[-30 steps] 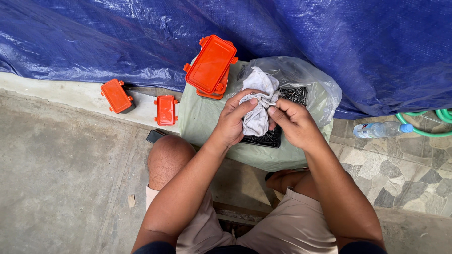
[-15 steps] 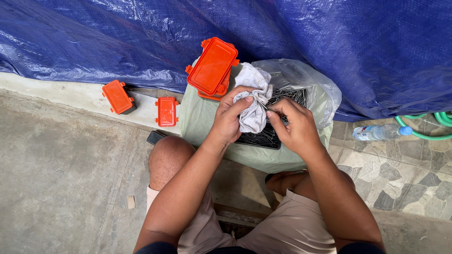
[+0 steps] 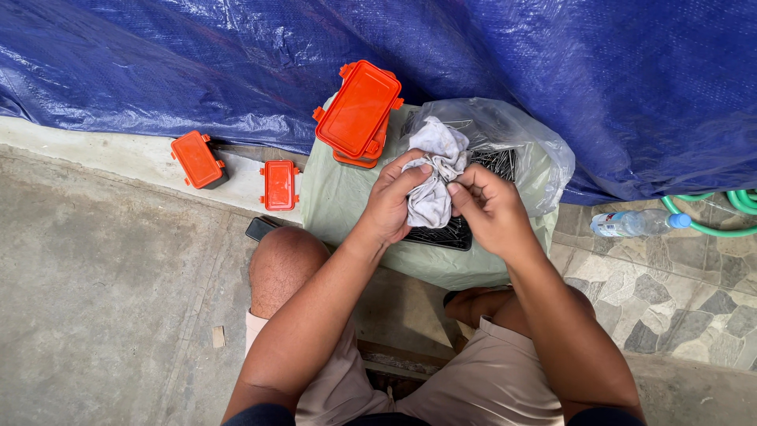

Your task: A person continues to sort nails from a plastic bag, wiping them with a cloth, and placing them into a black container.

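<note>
Blue plastic tarp (image 3: pixel 552 71) beyond your hands. Pale green cloth (image 3: pixel 339 197) beneath them, clear plastic bag (image 3: pixel 520 142) just past right hand. Stacked orange rectangular plastic boxes (image 3: pixel 359 110) beyond left hand. Crumpled white rag (image 3: pixel 434 177) between both hands: left hand (image 3: pixel 390 201) closed around it, right hand (image 3: pixel 489 209) pinching its edge. Dark tray of small metal pieces (image 3: pixel 441 234) directly under hands. Step looks like wiping; next move calls for firm pinch, fresh rag fold.

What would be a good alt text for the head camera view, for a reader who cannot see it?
Seen from above, a seated person's left hand and right hand hold a crumpled white cloth over a black tray of nails on a pale green sack. Orange plastic boxes and a clear bag lie nearby, against a blue tarp.
</note>
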